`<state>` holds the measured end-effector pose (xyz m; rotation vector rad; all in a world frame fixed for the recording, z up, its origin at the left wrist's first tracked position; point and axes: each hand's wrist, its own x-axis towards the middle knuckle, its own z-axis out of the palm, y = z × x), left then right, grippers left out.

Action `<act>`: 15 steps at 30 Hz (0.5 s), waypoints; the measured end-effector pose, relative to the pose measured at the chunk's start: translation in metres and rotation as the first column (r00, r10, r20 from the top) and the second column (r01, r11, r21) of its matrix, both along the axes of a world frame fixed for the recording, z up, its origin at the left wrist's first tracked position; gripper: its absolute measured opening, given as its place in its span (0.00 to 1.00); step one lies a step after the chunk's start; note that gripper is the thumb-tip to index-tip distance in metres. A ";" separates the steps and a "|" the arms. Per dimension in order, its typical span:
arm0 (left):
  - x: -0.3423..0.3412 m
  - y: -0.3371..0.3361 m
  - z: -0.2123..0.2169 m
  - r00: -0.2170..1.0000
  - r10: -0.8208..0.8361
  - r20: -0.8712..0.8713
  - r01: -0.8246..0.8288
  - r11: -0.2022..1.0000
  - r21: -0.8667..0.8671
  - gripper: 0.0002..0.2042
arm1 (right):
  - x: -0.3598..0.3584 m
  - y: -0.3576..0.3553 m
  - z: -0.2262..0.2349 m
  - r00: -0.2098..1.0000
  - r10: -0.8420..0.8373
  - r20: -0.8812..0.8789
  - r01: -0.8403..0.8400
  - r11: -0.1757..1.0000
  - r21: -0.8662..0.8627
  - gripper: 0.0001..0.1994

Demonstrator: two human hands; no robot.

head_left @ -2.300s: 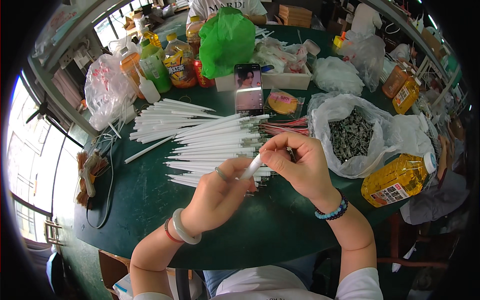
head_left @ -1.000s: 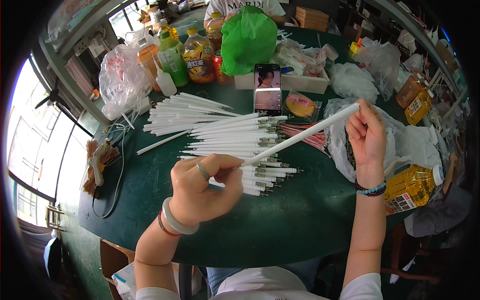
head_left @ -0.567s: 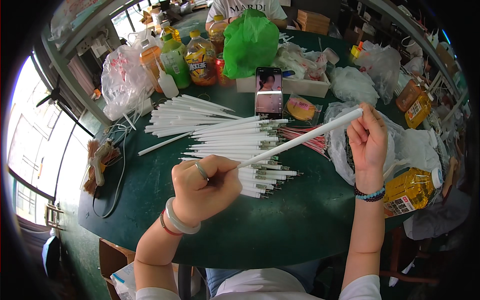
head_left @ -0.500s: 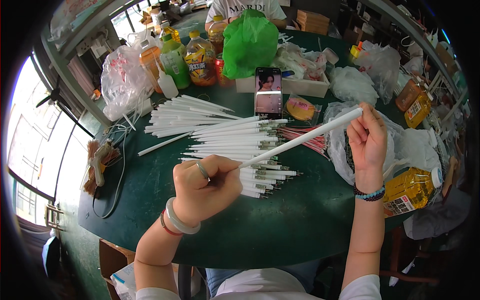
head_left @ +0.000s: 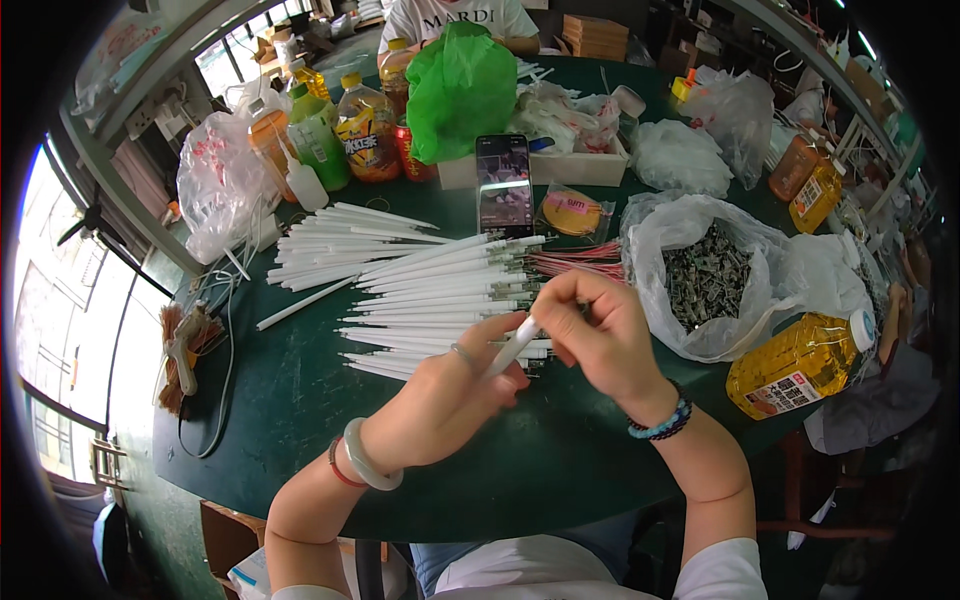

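Note:
Over the near middle of the table, a slim white tube (head_left: 511, 349) runs between my two hands. My left hand (head_left: 432, 402) is closed around its lower part, which the fingers mostly hide. At the upper end, my right hand (head_left: 603, 338) pinches the tip between thumb and fingers. Just beyond them lies a row of similar white tubes (head_left: 425, 290), with small metal parts and pins at their right ends. Behind that row rests a second heap of plain white tubes (head_left: 335, 243). Thin red wires (head_left: 578, 262) lie beyond my right hand.
On the right sits an open plastic bag (head_left: 645, 262) of small dark metal parts (head_left: 708, 278), near a yellow oil bottle (head_left: 800, 365). A propped phone (head_left: 504, 185), bottles (head_left: 367, 135) and a green bag (head_left: 462, 95) stand farther back. A cable (head_left: 231, 350) trails at left. Someone sits opposite.
My right hand has come down and left, close to my left hand. The long tube now shows only a short stretch between them. The view has shifted slightly right.

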<state>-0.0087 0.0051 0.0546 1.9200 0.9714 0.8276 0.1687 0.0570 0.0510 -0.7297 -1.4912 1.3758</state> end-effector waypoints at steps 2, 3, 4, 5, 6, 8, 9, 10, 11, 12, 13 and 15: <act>0.005 -0.003 0.003 0.980 0.097 0.175 -0.034 0.944 -0.328 0.18 | -0.004 -0.007 -0.003 0.998 0.023 0.051 -0.025 0.999 0.031 0.04; 0.008 -0.003 0.001 0.980 0.090 0.176 -0.027 0.943 -0.331 0.18 | -0.006 -0.008 -0.004 0.999 0.027 0.040 -0.028 0.999 0.029 0.04; 0.010 -0.005 -0.001 0.972 0.135 0.194 -0.071 0.950 -0.306 0.18 | -0.007 -0.009 -0.004 0.999 0.024 0.040 -0.025 0.999 0.027 0.04; 0.012 -0.006 -0.003 0.960 0.180 0.214 -0.116 0.953 -0.280 0.18 | -0.008 -0.009 -0.005 1.000 0.021 0.010 -0.021 1.000 0.000 0.05; 0.012 -0.007 -0.005 0.961 0.177 0.213 -0.113 0.953 -0.282 0.18 | -0.009 -0.010 -0.006 1.000 0.018 -0.020 -0.018 0.999 -0.026 0.05; 0.014 -0.007 -0.007 0.937 0.221 0.272 -0.132 0.942 -0.310 0.18 | -0.008 -0.008 -0.007 1.000 0.014 -0.010 -0.015 0.999 -0.033 0.05; 0.016 -0.007 -0.009 0.937 0.219 0.271 -0.130 0.942 -0.311 0.18 | -0.008 -0.007 -0.008 1.000 0.015 -0.001 -0.015 0.999 -0.039 0.05; 0.018 -0.008 -0.012 0.922 0.192 0.337 -0.112 0.964 -0.242 0.17 | -0.006 -0.005 -0.006 1.000 0.013 -0.001 -0.013 0.999 -0.041 0.05; 0.019 -0.008 -0.014 0.902 0.161 0.400 -0.099 0.980 -0.170 0.16 | -0.004 0.000 -0.004 0.996 0.063 0.057 -0.062 0.998 -0.025 0.05; 0.018 -0.008 -0.015 0.903 0.161 0.399 -0.098 0.980 -0.172 0.16 | -0.002 0.002 -0.002 0.987 0.112 0.115 -0.112 0.994 -0.013 0.05; 0.016 -0.006 -0.017 0.910 0.119 0.398 -0.065 0.987 -0.147 0.15 | 0.000 0.002 -0.001 0.987 0.110 0.115 -0.109 0.994 -0.014 0.05; 0.014 -0.005 -0.017 0.916 0.076 0.395 -0.030 0.992 -0.123 0.14 | 0.003 0.001 0.002 0.976 0.213 0.037 -0.204 0.965 -0.167 0.07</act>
